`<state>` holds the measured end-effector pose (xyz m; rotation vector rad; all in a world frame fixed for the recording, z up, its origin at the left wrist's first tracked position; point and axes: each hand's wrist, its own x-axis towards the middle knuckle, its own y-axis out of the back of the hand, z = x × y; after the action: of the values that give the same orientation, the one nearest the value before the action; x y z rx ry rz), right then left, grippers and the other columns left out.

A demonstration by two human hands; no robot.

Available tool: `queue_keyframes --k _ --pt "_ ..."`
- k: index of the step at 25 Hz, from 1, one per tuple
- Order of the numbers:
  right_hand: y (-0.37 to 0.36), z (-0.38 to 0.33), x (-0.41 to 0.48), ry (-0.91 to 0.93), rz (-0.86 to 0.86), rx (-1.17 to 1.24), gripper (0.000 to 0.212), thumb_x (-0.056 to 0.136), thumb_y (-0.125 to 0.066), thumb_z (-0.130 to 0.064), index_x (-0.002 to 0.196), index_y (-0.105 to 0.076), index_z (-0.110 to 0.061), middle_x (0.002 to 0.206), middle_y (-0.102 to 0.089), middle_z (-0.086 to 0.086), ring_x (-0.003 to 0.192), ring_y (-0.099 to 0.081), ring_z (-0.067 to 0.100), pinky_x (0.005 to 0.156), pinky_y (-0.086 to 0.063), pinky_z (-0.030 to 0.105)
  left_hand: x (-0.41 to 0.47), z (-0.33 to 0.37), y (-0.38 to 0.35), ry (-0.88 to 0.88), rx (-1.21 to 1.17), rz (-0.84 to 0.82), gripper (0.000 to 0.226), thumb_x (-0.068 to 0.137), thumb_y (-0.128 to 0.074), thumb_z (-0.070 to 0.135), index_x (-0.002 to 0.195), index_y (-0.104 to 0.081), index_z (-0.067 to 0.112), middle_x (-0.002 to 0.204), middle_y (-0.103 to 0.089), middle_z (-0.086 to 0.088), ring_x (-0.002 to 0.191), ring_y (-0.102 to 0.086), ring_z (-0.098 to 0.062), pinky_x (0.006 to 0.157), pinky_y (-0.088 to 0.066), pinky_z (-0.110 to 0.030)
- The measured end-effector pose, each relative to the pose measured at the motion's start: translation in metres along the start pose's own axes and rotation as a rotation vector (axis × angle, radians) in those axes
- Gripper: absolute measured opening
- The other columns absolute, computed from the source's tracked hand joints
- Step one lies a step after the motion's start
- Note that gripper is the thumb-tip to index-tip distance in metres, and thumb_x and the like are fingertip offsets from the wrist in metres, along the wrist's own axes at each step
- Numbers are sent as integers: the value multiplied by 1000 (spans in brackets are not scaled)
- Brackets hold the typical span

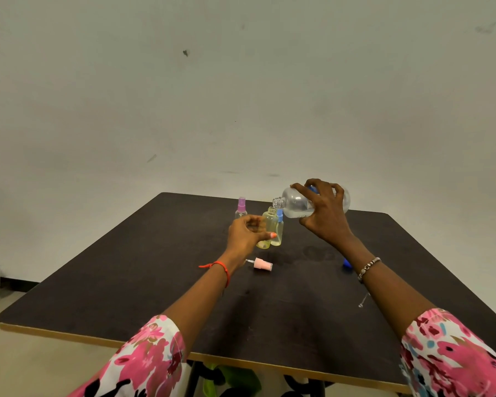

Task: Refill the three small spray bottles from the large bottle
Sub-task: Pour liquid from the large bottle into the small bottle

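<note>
Pink plastic spray head (262,264) is lying on the tabletop (155,267) at lower centre. Just beyond, the left hand (245,234) is holding the uncapped yellow bottle (268,224) upright in its grip. Upper right, the right hand's (324,216) grip is clasping the large bottle (294,203), which is lying nearly level, its mouth pointing left, just above and slightly right of the yellow neck.

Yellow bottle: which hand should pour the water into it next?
The right hand: it grips the large bottle, tilted with its mouth just above the open neck of the yellow bottle. The left hand holds that bottle.
</note>
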<state>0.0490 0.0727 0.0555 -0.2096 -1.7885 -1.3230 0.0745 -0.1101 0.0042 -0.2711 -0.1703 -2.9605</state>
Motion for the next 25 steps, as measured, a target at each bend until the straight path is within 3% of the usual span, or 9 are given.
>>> queue_keyframes --k 25 --pt "1 2 -3 1 -20 -8 60 68 -73 -12 124 -54 -17 122 -53 18 117 -48 34 105 -19 51 -4 -1 -3 7 3 -5 51 65 -78 5 112 -59 5 111 -64 -11 100 -60 -19 85 -52 -28"
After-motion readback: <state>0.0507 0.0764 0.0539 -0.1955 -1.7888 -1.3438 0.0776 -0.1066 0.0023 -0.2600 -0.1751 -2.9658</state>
